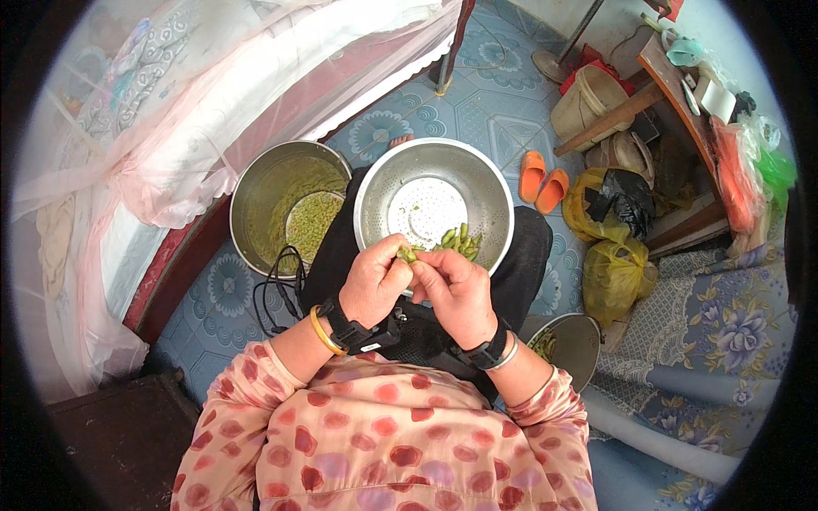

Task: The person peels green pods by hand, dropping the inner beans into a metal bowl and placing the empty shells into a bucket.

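Observation:
Over the near edge of a metal colander in my lap, my left hand and my right hand meet with fingers pinched. Between their fingertips is a green bean pod, held by both. Several more green pods lie inside the colander, just beyond my right fingers. To the left stands a metal pot with many shelled green beans at its bottom. At my right side, partly hidden by my arm, is another metal container with some green pods in it.
A bed with pink netting lines the left. Black cables hang by the pot. Orange slippers rest on the patterned floor. Yellow bags, a bucket and a wooden table stand at the right.

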### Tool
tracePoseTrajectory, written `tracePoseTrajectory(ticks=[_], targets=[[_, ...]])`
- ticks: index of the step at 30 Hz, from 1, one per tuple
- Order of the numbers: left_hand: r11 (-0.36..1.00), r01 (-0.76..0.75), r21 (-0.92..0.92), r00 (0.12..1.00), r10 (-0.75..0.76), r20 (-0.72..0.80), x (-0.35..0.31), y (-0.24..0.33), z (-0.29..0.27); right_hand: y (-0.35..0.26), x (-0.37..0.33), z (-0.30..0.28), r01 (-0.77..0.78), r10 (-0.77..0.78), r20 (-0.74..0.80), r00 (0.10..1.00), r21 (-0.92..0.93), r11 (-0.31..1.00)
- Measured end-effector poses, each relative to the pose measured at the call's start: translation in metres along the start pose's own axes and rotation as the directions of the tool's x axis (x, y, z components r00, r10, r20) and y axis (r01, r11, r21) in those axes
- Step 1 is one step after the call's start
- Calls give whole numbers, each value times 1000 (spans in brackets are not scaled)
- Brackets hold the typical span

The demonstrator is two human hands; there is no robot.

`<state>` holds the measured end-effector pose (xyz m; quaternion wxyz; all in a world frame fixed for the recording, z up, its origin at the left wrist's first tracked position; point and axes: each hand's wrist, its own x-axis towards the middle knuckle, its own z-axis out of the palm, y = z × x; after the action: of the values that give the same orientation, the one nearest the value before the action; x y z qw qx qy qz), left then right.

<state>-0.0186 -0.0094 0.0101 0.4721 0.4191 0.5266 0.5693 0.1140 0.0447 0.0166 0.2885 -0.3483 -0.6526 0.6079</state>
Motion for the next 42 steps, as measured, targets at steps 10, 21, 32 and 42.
tracePoseTrajectory(ticks=[10, 21, 32, 42], targets=[[996, -2, 94, 998, -4, 68, 4, 4, -10, 8, 9, -16, -278, 191, 238, 952, 421, 863], [977, -49, 206, 994, 27, 108, 6, 6, -14, 6, 6, -25, -174, 146, 177, 973, 155, 972], [940, 274, -201, 931, -207, 300, -1, 6, -18, 1, 5, -32, 349, -295, 225, 929, -261, 900], [762, 482, -432, 844, -272, 462, 0, 7, -23, 13, 5, -35, 29, -131, 321, 938, 306, 952]])
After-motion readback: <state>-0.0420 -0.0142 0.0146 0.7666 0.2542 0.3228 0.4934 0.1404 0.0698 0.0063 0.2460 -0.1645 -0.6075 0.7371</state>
